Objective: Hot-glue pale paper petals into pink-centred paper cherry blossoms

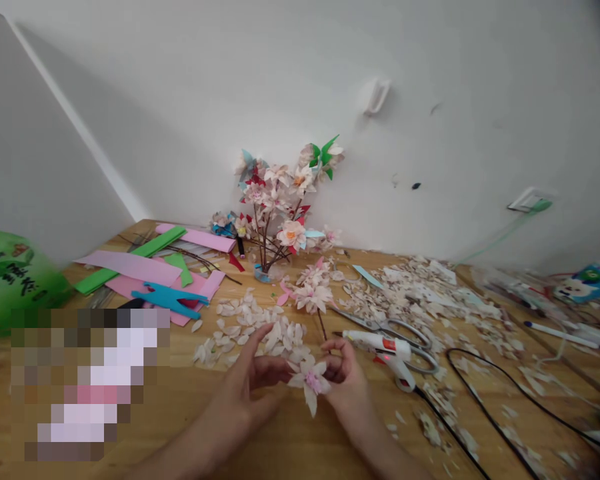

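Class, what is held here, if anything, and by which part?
The right hand holds a white, pink-centred flower, apparently from behind its petals; the exact grip is hidden. Whether the left hand grips it cannot be told.

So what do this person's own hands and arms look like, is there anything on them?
They're ordinary human ones with five-fingered shapes and no machinery. The left hand and right hand wear no gloves, and I can make out no rings, watch or bracelet. Both forearms are bare as far as the picture reaches: no sleeves, cables or clear markings show on them.
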Available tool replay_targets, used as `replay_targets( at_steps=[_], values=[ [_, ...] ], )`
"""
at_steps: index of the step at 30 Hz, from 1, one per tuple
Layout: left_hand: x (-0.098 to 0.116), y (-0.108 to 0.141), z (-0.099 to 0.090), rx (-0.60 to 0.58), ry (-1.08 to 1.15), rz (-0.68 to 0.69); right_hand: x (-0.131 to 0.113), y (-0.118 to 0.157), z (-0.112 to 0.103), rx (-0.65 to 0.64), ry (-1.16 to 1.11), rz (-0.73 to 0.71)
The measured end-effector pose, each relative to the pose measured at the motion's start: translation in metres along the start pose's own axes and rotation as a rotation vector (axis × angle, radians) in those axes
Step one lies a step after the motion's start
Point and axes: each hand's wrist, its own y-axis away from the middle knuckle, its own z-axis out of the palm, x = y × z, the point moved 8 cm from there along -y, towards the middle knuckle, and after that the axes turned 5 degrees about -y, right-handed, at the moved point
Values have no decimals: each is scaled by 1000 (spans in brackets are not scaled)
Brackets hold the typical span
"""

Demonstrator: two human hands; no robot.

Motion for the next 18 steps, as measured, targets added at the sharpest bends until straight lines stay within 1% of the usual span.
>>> replay_targets(
  at_steps=[3,6,11,18],
  values=[
    [-17,-4,0,-16,203,-89,6,-1,-1,-8,-25,75],
    [-27,-2,0,-16,245,-130,9,0,-2,-13,-7,88],
    [-22,2,1,-12,152,-91,9,-1,-3,-21,10,80],
    [-18,0,2,-41,125,-55,11,0,-3,-41,7,109]
  ],
)
